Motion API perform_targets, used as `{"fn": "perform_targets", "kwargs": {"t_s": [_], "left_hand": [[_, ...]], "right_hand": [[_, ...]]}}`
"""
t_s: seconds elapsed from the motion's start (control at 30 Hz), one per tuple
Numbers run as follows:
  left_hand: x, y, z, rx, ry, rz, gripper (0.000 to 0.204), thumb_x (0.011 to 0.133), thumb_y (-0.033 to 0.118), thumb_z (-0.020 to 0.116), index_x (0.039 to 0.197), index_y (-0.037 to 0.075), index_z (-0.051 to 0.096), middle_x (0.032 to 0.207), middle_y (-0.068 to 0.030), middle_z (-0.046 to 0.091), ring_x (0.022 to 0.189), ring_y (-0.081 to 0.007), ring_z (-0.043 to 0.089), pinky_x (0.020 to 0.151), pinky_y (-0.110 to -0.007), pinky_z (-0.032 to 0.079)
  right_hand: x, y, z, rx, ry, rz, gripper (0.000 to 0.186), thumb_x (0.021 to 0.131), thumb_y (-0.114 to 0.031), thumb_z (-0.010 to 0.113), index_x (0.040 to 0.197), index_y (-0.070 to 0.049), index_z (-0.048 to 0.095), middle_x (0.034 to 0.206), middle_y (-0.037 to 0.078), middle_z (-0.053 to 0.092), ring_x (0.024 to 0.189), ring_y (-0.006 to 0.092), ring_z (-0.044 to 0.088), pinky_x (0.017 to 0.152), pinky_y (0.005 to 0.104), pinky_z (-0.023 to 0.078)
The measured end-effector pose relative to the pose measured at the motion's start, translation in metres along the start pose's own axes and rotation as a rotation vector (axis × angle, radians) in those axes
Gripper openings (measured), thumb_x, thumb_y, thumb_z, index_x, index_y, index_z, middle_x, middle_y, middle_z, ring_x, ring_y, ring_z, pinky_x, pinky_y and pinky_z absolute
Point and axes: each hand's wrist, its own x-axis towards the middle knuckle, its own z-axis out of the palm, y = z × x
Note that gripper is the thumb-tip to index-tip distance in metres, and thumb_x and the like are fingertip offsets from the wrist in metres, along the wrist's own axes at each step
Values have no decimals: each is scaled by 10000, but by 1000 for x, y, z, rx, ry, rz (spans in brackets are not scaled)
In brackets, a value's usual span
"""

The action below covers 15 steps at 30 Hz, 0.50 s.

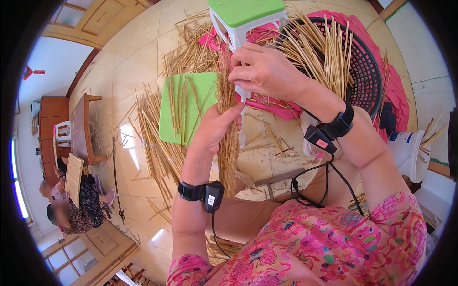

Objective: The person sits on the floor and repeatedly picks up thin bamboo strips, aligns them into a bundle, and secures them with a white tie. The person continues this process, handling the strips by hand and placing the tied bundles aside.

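Observation:
My left hand (217, 125) is wrapped round a long bundle of dried broom straw (228, 159), held upright in front of me with its fine tips at the far end. Beside the bundle's upper part, my right hand (262, 69) is closed in a pinch; whatever lies between its fingertips is too small or hidden to make out. Several thin straw sprigs (179, 102) lie on a green stool top (167, 121) just left of the bundle. Both wrists carry black strapped devices with cables.
Loose stalks (155, 128) spread over the tiled floor on the left. A black basket (369, 71) of cut stalks stands on pink cloth (400, 102) at the far right, near a green-topped white stool (245, 12). A white bucket (405, 155) stands right. Other people (81, 200) sit far left.

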Motion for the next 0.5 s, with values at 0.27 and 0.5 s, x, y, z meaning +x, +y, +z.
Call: {"fn": "perform_targets", "kwargs": {"t_s": [0.27,0.5], "left_hand": [[1,-3,-2,-37,-46,-15,238,887,278,687,903,58,597,704,-13,584,615,-109,546,559,-266,419],[3,-9,6,-92,-73,20,205,916,266,646,912,68,594,713,-12,585,625,-102,543,568,-261,422]], "right_hand": [[3,1,10,-140,47,-33,161,647,-57,707,758,-75,591,835,26,541,808,216,580,641,337,498],[1,-6,20,-103,70,89,186,635,-138,727,714,-86,567,786,36,530,770,204,594,593,353,495]]}}
